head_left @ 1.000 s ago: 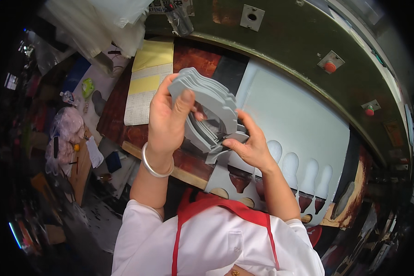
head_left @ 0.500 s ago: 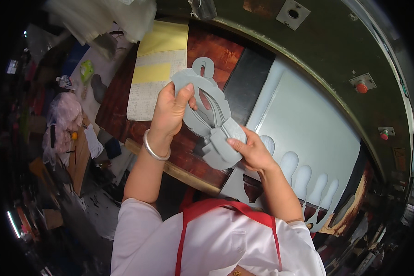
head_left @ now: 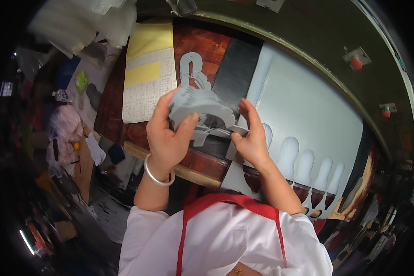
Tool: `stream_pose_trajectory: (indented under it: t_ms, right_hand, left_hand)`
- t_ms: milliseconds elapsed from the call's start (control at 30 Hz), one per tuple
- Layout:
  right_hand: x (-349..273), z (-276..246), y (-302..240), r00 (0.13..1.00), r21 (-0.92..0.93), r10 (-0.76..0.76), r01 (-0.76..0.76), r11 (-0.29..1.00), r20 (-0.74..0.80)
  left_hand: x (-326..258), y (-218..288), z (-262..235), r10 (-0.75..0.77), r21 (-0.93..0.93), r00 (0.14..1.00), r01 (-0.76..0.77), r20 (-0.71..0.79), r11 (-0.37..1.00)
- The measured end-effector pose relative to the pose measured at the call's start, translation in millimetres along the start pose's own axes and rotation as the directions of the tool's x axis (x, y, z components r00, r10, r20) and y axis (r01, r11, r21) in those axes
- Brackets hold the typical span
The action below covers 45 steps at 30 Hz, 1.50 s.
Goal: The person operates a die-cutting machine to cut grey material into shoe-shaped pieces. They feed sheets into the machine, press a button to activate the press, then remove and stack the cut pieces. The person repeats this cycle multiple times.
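Between my two hands is a stack of thin grey cut-out pieces [head_left: 201, 109] with curved, stepped edges, held above the table. My left hand [head_left: 170, 140] is closed round the left end of the stack, thumb on the near side. A silver bangle circles that wrist. My right hand [head_left: 253, 140] pinches a thin grey part at the stack's right end, its forefinger raised. Beyond the stack, more grey looped pieces [head_left: 191, 62] lie on the dark red table [head_left: 202, 41].
A large grey sheet [head_left: 313, 101] with pale sole-shaped areas [head_left: 288, 154] along its near edge lies at right. Written papers [head_left: 147, 94] lie at far left on the table. Behind stands a green machine panel with a red button [head_left: 355, 63]. Plastic bags [head_left: 66, 124] crowd the left.
The stack has been tilted and bunched together, so its layered edges now show. My right hand has moved up and right, to the stack's thin end. The view has shifted slightly.
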State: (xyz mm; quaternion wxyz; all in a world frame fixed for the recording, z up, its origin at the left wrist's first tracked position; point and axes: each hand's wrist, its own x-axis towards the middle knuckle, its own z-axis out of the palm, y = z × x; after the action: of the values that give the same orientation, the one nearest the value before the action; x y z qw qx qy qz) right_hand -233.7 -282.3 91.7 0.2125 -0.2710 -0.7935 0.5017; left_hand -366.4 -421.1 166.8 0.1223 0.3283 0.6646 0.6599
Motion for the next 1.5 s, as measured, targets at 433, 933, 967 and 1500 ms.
stream_pose_trajectory:
  t_ms: [433, 933, 967, 1500]
  right_hand:
    - [-37, -46, -25, 0.969, 0.358, 0.051, -0.138, 0.923, 0.240]
    - [-3, -36, -20, 0.795, 0.512, -0.161, -0.209, 0.833, 0.585]
    - [-3, -31, -19, 0.777, 0.493, -0.146, -0.231, 0.839, 0.612]
    - [210, 39, -10, 0.561, -0.203, -0.793, 0.827, 0.525, 0.236]
  left_hand:
    - [12, 18, 0, 0.054, -0.334, 0.997, -0.032, 0.057, 0.942]
    - [15, -2, -8, -0.303, -0.725, 0.949, 0.270, 0.089, 0.633]
    - [15, -10, -12, -0.357, -0.738, 0.930, 0.302, 0.089, 0.603]
    - [41, -59, -60, 0.504, 0.414, 0.830, -0.557, 0.240, 0.720]
